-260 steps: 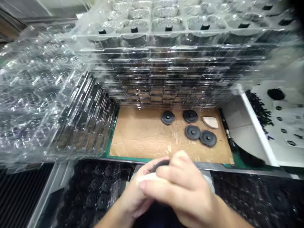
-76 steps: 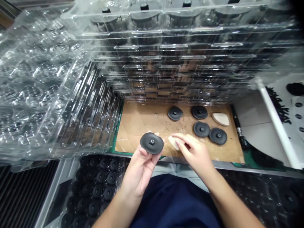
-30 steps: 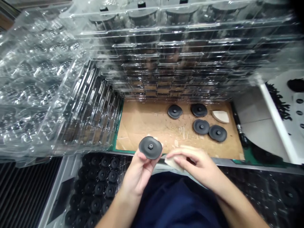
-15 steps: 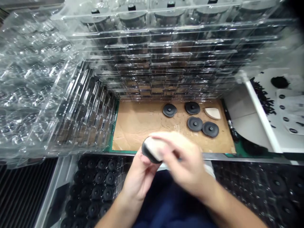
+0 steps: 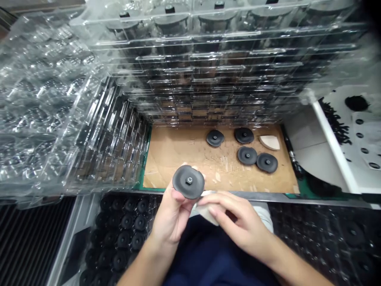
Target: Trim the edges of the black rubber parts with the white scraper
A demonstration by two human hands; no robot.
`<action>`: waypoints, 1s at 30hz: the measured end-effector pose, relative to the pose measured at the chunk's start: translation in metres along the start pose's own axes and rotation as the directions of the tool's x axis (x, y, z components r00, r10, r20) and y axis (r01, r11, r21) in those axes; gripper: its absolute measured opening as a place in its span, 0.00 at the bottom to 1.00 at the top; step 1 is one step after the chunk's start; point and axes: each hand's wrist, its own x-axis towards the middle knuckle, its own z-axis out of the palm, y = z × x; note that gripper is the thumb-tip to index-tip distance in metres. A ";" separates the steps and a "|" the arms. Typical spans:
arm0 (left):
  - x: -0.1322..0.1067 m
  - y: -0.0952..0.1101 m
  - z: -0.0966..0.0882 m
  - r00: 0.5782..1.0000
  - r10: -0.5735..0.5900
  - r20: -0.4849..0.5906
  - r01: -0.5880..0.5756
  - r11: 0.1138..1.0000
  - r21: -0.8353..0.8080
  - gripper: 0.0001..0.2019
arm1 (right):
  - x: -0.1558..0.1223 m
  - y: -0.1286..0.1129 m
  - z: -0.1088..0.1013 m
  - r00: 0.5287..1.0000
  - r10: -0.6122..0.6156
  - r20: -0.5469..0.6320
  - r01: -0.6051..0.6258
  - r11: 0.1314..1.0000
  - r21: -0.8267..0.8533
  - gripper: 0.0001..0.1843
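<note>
- A white sheet at the right, inside the white-walled space, bears a row of small black ovals; perhaps they carry print, but at this size it cannot be read.
- Half a second ago the off-white, triangular pad covered much of the black, rounded plastic disc; now it sits lower, to the near right, and the disc's face shows fully, central stud included.
- The left hand grasps that disc, face up, over the near edge of the brown cardboard sheet.
- The right hand pinches the pad between thumb and fingers.
- Four similar black discs keep their places on the cardboard's right half, beside a second off-white pad.
</note>
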 end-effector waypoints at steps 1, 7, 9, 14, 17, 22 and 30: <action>0.000 0.002 0.001 1.000 0.011 0.010 -0.011 1.000 -0.015 0.30 | -0.006 0.010 0.001 0.997 0.082 -0.013 -0.082 0.996 0.016 0.11; -0.002 0.001 0.008 0.998 0.022 0.052 -0.021 0.999 -0.032 0.24 | -0.013 0.027 -0.011 0.937 0.274 -0.216 -0.274 0.961 0.030 0.11; -0.003 -0.002 0.010 0.997 0.024 0.074 -0.022 0.999 -0.029 0.25 | -0.004 0.011 -0.019 0.934 0.187 -0.305 -0.187 0.982 0.030 0.10; -0.008 -0.005 0.008 0.994 -0.005 0.113 0.001 0.999 0.036 0.23 | 0.022 -0.030 -0.016 0.916 -0.189 -0.354 0.144 0.978 -0.151 0.12; -0.009 -0.004 0.000 0.993 -0.069 0.095 0.062 0.995 0.075 0.23 | 0.027 -0.035 -0.011 0.972 -0.223 -0.068 0.208 0.962 -0.177 0.12; -0.007 -0.008 -0.001 0.992 -0.120 0.041 0.115 0.987 0.108 0.22 | 0.034 -0.034 -0.011 0.988 -0.153 -0.025 0.142 0.958 -0.250 0.13; -0.009 0.005 -0.004 0.987 -0.138 0.079 0.132 0.988 0.082 0.27 | 0.015 -0.033 -0.027 0.989 -0.105 0.105 0.129 0.958 -0.256 0.11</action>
